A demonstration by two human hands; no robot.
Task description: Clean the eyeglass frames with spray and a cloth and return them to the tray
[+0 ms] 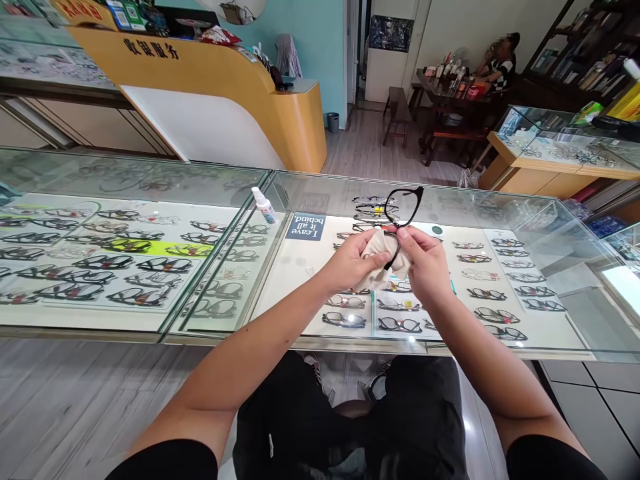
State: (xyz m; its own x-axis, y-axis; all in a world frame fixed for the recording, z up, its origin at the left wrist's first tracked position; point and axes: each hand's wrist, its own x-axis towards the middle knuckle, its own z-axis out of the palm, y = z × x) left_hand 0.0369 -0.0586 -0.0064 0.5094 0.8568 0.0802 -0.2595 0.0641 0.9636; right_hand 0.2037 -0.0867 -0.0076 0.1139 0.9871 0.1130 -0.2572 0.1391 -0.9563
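Note:
Above the glass display counter I hold a pair of black-framed eyeglasses [419, 200] in both hands. My left hand [357, 259] is closed on a pale beige cloth [374, 245], which is pressed around the lower lens of the glasses. With its fingers pinched near the bridge, my right hand [423, 259] grips the frame. The other lens sticks up past my fingertips, uncovered. The cloth hides part of the lower rim. A small white spray bottle [265, 206] stands on the glass to the left of my hands.
Beneath the glass counter [300, 341] lie rows of eyeglasses [345, 320]. Beyond it stands a yellow-and-white cashier desk [295, 120]. At the far right a person [501, 67] sits at a dark table [443, 90]. Another display case [520, 162] stands on the right.

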